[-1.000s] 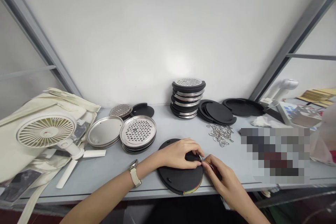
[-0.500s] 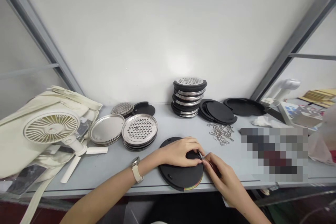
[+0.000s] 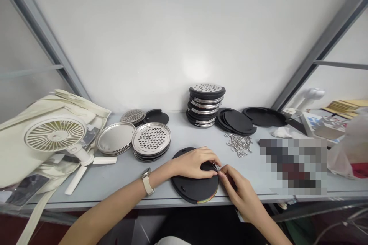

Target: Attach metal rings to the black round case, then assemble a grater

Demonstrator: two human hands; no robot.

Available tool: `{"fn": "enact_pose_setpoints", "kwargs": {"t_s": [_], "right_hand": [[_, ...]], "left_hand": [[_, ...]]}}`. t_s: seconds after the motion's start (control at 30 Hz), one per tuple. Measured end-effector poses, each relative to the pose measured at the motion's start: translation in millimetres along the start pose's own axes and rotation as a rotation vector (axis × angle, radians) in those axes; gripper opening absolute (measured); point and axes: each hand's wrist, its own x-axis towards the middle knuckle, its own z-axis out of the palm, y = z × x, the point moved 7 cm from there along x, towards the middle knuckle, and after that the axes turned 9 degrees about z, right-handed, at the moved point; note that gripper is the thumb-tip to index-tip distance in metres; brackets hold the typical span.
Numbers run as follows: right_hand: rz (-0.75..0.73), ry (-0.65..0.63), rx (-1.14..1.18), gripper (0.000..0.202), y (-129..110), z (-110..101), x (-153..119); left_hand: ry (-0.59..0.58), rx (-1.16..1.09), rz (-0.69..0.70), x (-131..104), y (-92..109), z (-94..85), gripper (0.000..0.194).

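Observation:
A round black disc (image 3: 195, 189) lies near the bench's front edge, with a strip of red, yellow and green along its lower right rim. My left hand (image 3: 195, 162) rests over its top, thumb and fingers closed around its right side. At that rim my right hand (image 3: 234, 185) pinches a slim, shiny metal piece (image 3: 216, 167); its exact kind is hidden by the fingers. Beyond the hands is a loose heap of bent-wire metal clips (image 3: 238, 144).
Perforated steel grater discs (image 3: 151, 139) and plain steel discs (image 3: 115, 138) are stacked at left, near a white fan (image 3: 56, 136). A tall stack of black-and-steel discs (image 3: 205, 105) stands at the back. More black discs (image 3: 238, 121) lie right of it. A blurred patch (image 3: 293, 166) covers the right.
The whole view has shifted slightly. Both hands keep their places at the disc's right rim, and the metal piece is still between them.

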Motion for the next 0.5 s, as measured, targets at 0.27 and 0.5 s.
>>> {"fn": "enact_pose_setpoints", "kwargs": {"t_s": [0.27, 0.5], "right_hand": [[0.005, 0.009, 0.02, 0.022, -4, -3, 0], [0.007, 0.004, 0.027, 0.022, 0, -2, 0]], "left_hand": [[-0.097, 0.226, 0.052, 0, 11, 3.9, 0.017], [-0.047, 0.152, 0.058, 1, 8, 3.9, 0.018]]}}
